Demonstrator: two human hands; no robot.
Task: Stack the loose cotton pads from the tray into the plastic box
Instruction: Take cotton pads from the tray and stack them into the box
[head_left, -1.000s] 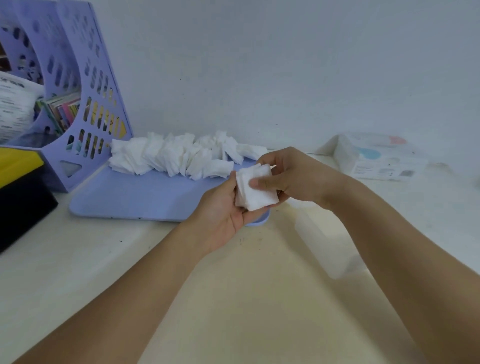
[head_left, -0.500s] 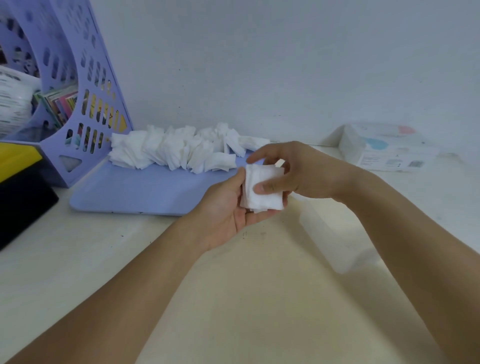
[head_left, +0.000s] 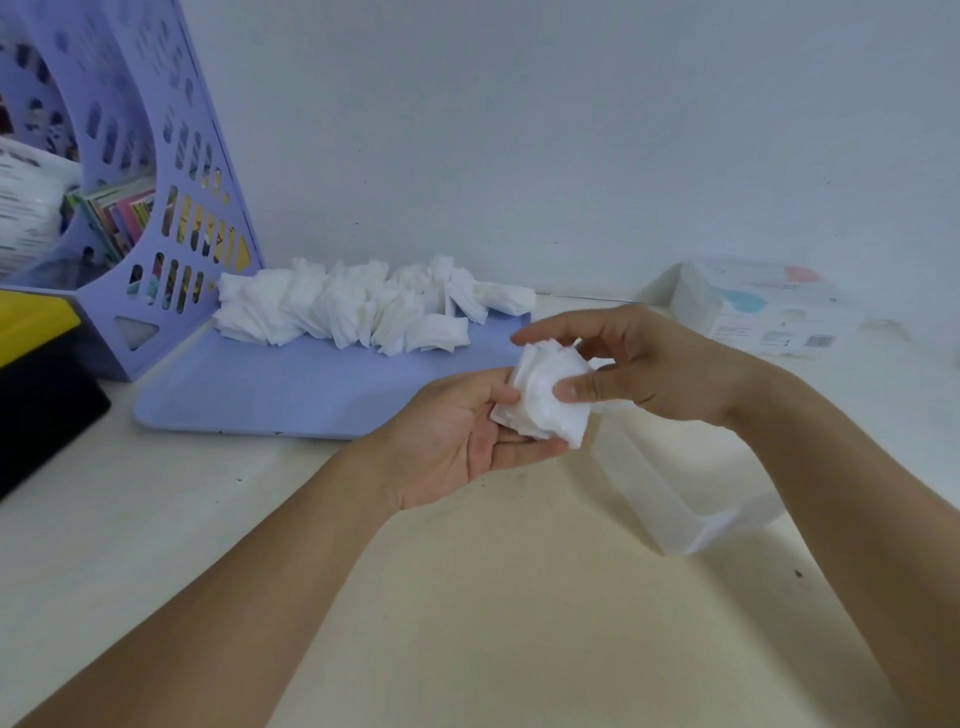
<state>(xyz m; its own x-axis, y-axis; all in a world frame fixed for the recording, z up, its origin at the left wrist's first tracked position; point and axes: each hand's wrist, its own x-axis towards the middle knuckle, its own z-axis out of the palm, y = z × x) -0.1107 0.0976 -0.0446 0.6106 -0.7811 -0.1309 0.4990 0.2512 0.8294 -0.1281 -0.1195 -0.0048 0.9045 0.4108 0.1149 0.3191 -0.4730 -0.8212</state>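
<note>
Centrally, a small stack of cotton pads (head_left: 545, 400) is pinched by the right hand (head_left: 654, 369), thumb in front and fingers curled over its top, while it is cradled by the left hand (head_left: 467, 436), whose fingers lie nearly straight under it. Below the right wrist a clear plastic box (head_left: 680, 493) is seen on the pale surface (head_left: 156, 519); its contents cannot be told. More loose pads (head_left: 353, 309) are heaped along the far side of the lilac tray (head_left: 291, 389). Papers are held in a lilac file rack (head_left: 171, 182).
</note>
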